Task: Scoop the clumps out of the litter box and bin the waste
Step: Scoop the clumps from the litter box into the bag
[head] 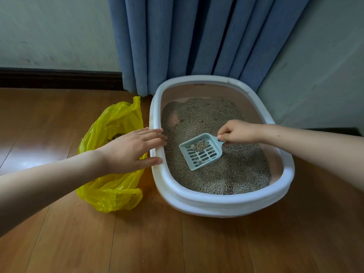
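Note:
A white-rimmed oval litter box [222, 201] with pink inner walls sits on the wooden floor, filled with grey-brown litter [216, 119]. My right hand [239, 132] grips the handle of a pale blue slotted scoop [201, 151], which lies over the litter with a small heap of granules in its back part. My left hand [131, 149] rests with straight fingers on the box's left rim. A yellow plastic bag [110, 188] lies open on the floor left of the box, with dark waste visible inside, partly hidden by my left hand.
Blue curtains [197, 40] hang right behind the box. A pale wall with a dark skirting board [59, 78] runs at the left; another wall [319, 75] stands close on the right. A few litter grains lie on the wooden floor [177, 243] near the bag.

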A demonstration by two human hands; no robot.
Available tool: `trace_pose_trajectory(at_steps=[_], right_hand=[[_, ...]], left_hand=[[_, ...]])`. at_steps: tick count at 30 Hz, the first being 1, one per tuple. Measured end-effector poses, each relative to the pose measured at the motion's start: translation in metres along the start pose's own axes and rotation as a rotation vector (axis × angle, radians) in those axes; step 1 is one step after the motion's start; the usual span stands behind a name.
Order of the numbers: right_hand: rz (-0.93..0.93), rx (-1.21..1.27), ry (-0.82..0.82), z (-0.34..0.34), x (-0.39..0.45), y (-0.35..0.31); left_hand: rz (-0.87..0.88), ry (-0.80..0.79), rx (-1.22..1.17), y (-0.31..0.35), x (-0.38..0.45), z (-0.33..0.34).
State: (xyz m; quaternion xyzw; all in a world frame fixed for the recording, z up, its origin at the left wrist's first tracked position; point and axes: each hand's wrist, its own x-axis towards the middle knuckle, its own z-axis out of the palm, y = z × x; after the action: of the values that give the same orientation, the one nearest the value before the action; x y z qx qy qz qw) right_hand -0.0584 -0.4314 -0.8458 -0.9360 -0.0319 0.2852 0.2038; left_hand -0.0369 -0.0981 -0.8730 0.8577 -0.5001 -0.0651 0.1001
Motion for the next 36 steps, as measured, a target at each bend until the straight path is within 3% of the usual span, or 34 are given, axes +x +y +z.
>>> trace_pose_trajectory(at_steps=[13, 17, 22, 25, 29, 31, 36], right_hand=[[-0.005, 0.064, 0.161, -0.001, 0.001, -0.015], [-0.043, 0.124, 0.169, -0.002, 0.003, -0.034], [-0.137, 0.089, 0.165, -0.005, 0.005, -0.086], [-0.225, -0.049, 0.198, 0.000, 0.010, -0.128], [-0.272, -0.422, 0.243, 0.014, 0.023, -0.177], [-0.346, -0.627, 0.293, 0.027, 0.028, -0.196], [-0.440, -0.969, 0.309, 0.052, 0.032, -0.215]], left_hand=[[-0.009, 0.021, -0.030, 0.004, -0.004, -0.006], [-0.069, 0.166, -0.045, -0.006, -0.013, -0.018], [-0.255, 0.428, 0.178, -0.043, -0.033, -0.039], [-0.504, 0.408, 0.161, -0.064, -0.044, -0.039], [-0.867, 0.240, -0.164, -0.077, -0.050, -0.026], [-0.933, 0.249, -0.270, -0.080, -0.054, -0.022], [-0.957, 0.301, -0.285, -0.090, -0.063, -0.021]])
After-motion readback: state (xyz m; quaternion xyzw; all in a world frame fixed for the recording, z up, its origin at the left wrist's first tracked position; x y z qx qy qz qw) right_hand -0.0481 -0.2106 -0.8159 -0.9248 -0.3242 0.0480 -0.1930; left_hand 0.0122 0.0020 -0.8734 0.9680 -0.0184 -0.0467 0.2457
